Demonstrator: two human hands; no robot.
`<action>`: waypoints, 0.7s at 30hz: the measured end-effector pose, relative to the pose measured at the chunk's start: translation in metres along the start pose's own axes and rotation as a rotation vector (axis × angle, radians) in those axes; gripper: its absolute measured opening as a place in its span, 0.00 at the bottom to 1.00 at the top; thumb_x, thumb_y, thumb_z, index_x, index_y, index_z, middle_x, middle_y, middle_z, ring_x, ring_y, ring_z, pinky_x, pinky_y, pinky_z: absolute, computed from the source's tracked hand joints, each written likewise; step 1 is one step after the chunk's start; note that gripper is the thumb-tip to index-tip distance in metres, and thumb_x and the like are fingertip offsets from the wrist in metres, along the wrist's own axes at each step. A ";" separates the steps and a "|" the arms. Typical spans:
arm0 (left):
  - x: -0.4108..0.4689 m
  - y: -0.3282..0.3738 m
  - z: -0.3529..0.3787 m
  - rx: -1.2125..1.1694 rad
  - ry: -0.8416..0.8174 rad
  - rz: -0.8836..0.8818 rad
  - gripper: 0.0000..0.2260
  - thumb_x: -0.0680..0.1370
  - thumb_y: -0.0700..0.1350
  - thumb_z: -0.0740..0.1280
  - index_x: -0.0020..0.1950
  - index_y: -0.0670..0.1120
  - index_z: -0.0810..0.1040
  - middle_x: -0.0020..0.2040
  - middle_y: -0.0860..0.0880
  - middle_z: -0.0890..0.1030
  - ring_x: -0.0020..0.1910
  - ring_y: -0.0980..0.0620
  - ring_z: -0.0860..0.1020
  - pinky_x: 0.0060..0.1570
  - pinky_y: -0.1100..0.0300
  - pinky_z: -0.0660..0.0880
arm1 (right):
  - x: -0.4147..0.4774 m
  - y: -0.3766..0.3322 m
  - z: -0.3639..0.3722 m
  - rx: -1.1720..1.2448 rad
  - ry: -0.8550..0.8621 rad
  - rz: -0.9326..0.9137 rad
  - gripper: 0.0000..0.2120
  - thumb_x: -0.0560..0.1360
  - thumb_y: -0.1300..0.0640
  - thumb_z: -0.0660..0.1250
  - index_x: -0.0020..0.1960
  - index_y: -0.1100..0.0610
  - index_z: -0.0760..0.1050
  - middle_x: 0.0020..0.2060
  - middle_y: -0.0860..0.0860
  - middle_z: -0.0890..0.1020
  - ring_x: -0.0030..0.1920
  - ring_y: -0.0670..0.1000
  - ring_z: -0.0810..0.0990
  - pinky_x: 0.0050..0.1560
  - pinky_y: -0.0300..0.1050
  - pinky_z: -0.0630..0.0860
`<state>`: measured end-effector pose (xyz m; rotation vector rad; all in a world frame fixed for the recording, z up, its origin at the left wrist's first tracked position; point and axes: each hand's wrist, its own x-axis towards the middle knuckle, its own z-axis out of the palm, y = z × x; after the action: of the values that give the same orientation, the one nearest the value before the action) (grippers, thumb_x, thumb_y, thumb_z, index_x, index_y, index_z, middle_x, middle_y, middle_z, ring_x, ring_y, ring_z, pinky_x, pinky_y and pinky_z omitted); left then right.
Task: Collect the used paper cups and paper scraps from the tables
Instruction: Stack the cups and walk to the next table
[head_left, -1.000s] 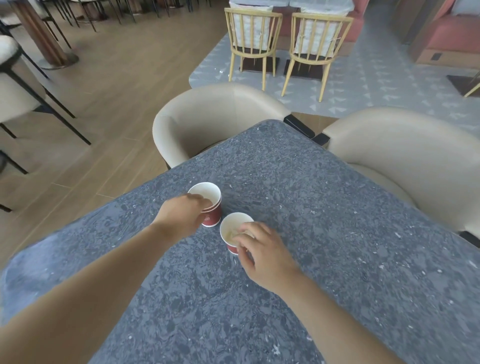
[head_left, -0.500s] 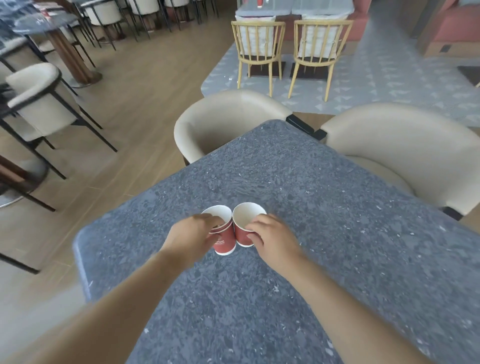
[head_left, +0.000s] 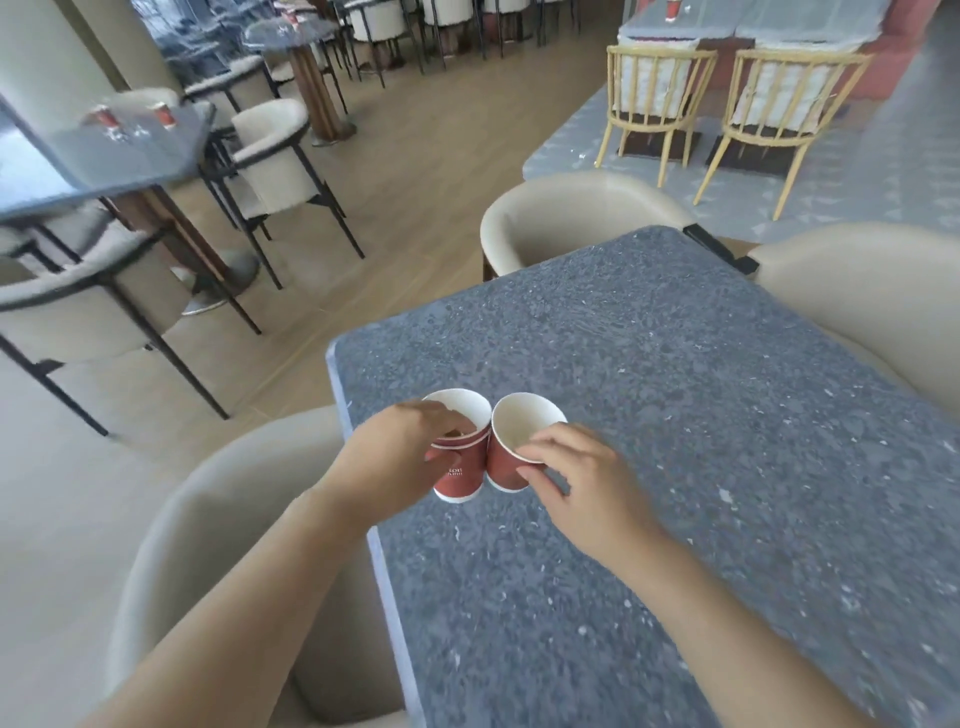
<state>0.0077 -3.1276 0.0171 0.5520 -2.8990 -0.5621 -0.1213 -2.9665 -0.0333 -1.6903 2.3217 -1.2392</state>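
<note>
Near table edge (head_left: 338, 387), left hand (head_left: 400, 457) grips stacked cups (head_left: 460, 475) (right hand (head_left: 582, 480): single cup (head_left: 506, 462)).

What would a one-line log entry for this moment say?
left hand: grips red cup | right hand: pinches second red cup by rim | cups: side by side over grey table | pending: more cups on far-left table

I'm in a café dining hall — stone-topped tables (head_left: 130, 156) all around, cream armchairs (head_left: 571, 218) and wooden chairs (head_left: 657, 98) drawn up, red paper cups (head_left: 165, 115) left on several.
</note>
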 end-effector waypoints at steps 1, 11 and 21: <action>-0.014 0.000 -0.005 -0.004 0.030 -0.005 0.12 0.71 0.40 0.69 0.52 0.51 0.80 0.48 0.50 0.82 0.47 0.48 0.79 0.44 0.53 0.76 | -0.001 -0.011 0.002 0.002 0.003 -0.015 0.07 0.67 0.66 0.73 0.44 0.60 0.81 0.40 0.53 0.81 0.41 0.55 0.79 0.46 0.36 0.69; -0.169 -0.048 -0.049 -0.067 0.270 -0.217 0.10 0.69 0.39 0.69 0.46 0.51 0.81 0.42 0.52 0.81 0.38 0.50 0.78 0.38 0.52 0.75 | -0.019 -0.143 0.065 0.061 -0.031 -0.167 0.04 0.69 0.65 0.71 0.43 0.59 0.81 0.38 0.53 0.81 0.41 0.54 0.78 0.45 0.35 0.68; -0.391 -0.125 -0.089 -0.106 0.436 -0.497 0.12 0.67 0.37 0.70 0.44 0.53 0.81 0.40 0.59 0.78 0.40 0.53 0.78 0.39 0.54 0.76 | -0.070 -0.314 0.181 0.190 -0.211 -0.310 0.03 0.70 0.64 0.70 0.42 0.58 0.80 0.39 0.51 0.81 0.42 0.53 0.77 0.46 0.34 0.68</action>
<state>0.4279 -3.1170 0.0259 1.2189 -2.3053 -0.5600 0.2375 -3.0472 -0.0002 -2.0516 1.8144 -1.2065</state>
